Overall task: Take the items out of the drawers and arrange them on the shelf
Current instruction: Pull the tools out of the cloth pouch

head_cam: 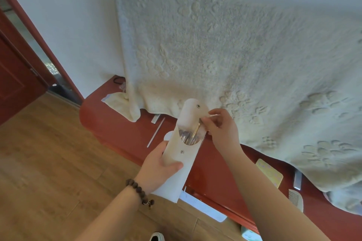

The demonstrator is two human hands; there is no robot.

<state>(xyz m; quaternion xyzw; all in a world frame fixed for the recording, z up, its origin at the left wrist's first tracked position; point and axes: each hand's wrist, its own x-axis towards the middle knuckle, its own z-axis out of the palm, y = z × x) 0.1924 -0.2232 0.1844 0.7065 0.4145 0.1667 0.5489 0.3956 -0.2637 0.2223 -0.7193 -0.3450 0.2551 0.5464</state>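
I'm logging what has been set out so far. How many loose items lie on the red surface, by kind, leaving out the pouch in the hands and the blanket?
Combs: 2, a white comb and a grey comb
Yellow card-like item: 1
White sticks: 2
Black hair tie: 1
Total: 6, all on the red shelf top; anything under the blanket is hidden.

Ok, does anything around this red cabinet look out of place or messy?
Yes. A cream embossed blanket is draped over the red cabinet top, hiding much of it. Loose items lie scattered along the exposed edge: a white comb, a yellow card, a thin white stick.
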